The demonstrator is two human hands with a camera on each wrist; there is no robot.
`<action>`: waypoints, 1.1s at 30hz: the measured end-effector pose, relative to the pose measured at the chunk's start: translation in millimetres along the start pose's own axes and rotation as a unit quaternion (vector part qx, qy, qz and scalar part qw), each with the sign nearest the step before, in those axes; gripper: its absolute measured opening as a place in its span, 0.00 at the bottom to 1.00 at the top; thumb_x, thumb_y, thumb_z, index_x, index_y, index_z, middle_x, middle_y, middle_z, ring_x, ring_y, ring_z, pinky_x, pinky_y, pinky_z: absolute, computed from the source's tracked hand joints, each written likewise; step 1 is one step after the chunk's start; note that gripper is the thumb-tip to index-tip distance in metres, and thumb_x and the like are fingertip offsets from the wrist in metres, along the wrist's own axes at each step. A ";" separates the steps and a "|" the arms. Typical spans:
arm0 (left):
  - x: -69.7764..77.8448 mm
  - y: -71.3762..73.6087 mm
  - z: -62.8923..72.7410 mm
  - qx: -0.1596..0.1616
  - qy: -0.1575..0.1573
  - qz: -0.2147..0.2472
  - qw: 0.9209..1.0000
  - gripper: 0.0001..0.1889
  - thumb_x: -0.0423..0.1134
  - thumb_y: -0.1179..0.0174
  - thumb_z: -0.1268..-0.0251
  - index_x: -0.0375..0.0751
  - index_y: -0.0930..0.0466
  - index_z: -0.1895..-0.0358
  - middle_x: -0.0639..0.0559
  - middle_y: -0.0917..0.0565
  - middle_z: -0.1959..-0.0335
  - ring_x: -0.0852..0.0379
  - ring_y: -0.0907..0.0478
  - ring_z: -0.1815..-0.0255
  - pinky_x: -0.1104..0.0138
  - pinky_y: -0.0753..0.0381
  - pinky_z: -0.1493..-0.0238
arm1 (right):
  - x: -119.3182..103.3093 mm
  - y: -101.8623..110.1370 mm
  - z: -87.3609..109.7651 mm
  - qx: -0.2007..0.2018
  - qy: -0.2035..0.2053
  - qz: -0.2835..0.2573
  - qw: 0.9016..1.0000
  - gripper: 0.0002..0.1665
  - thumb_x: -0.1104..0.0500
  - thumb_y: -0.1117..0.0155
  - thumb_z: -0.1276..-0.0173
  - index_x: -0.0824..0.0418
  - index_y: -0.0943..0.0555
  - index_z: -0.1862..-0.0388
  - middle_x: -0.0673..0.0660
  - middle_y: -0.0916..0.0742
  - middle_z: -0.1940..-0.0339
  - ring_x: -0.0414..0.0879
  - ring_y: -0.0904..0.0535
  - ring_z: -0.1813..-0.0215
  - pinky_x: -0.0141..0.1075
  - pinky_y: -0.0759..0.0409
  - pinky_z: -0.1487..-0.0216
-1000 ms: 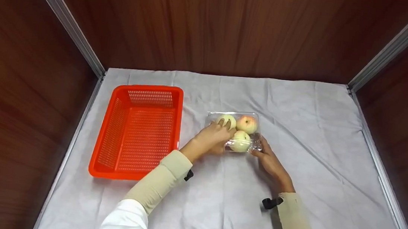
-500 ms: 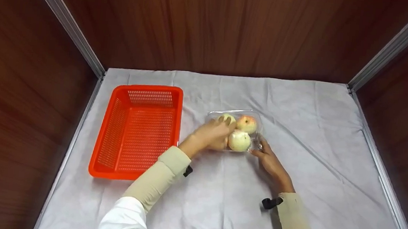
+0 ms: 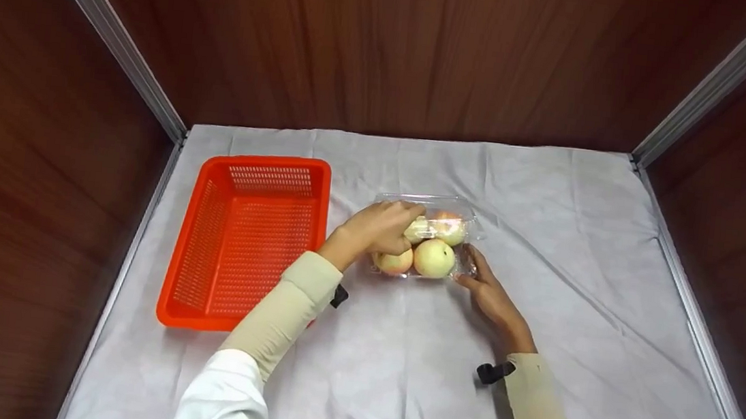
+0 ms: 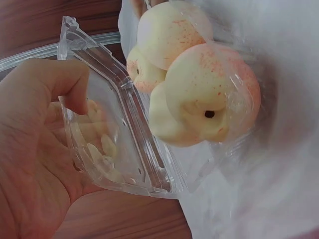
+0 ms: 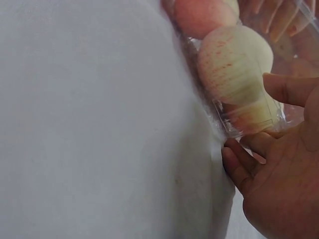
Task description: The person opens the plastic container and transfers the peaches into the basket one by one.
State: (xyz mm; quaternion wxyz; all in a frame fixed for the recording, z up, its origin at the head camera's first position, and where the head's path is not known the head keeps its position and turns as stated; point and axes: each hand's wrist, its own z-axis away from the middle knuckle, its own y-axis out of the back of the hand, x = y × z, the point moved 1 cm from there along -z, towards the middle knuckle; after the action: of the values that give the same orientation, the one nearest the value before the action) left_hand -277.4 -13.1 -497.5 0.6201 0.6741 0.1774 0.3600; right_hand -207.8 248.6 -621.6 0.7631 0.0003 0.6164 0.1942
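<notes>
A clear plastic clamshell box (image 3: 466,263) holds several pale yellow peaches (image 3: 434,258) with red blush. Its hinged lid (image 4: 132,119) stands part-way up, leaning away over the far peaches. My left hand (image 3: 378,227) pinches the lid, thumb on the near face and fingers showing through the clear plastic in the left wrist view. At the box's right end, my right hand (image 3: 491,296) grips the wall. In the right wrist view, its thumb lies over the rim beside a peach (image 5: 237,64), with the other fingers low against the outside.
A red plastic basket (image 3: 262,254) with slotted walls stands to the left of the box. Grey-white cloth (image 3: 587,257) covers the table. Dark wood panels (image 3: 375,45) with metal corner rails enclose the back and both sides.
My left hand has moved slightly left and up, swinging the lid back from the near peaches, so two front peaches now show uncovered. The right hand keeps its grip in the same place.
</notes>
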 end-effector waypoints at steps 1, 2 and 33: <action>-0.7 0.7 0.0 0.001 -0.001 0.001 1.000 0.27 0.35 0.35 0.40 0.37 0.24 0.35 0.41 0.13 0.53 0.40 0.13 0.53 0.50 0.13 0.48 | -0.7 -0.1 0.1 0.000 0.000 0.001 1.000 0.50 0.58 0.44 0.19 0.61 0.60 0.10 0.65 0.53 0.09 0.62 0.64 0.09 0.61 0.62 0.12; -1.3 1.2 -0.2 0.003 -0.003 0.002 1.000 0.26 0.35 0.36 0.40 0.37 0.23 0.36 0.41 0.13 0.52 0.40 0.13 0.53 0.50 0.13 0.48 | -0.9 -0.1 -0.1 -0.001 -0.001 0.001 1.000 0.50 0.58 0.44 0.19 0.61 0.60 0.10 0.65 0.53 0.09 0.63 0.64 0.09 0.61 0.62 0.12; -6.4 12.4 -5.5 0.017 0.010 0.031 0.999 0.34 0.37 0.42 0.33 0.45 0.32 0.22 0.44 0.21 0.26 0.41 0.18 0.32 0.49 0.20 0.30 | -1.6 -1.2 -0.8 0.025 -0.002 0.013 1.000 0.49 0.57 0.40 0.21 0.63 0.54 0.11 0.66 0.47 0.10 0.62 0.57 0.09 0.57 0.58 0.11</action>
State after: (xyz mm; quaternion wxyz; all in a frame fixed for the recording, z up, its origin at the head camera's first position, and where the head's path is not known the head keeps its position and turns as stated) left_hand -288.2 -15.7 -487.4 0.5954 0.6862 0.1682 0.3826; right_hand -208.5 246.8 -620.6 0.7615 0.0278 0.6193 0.1891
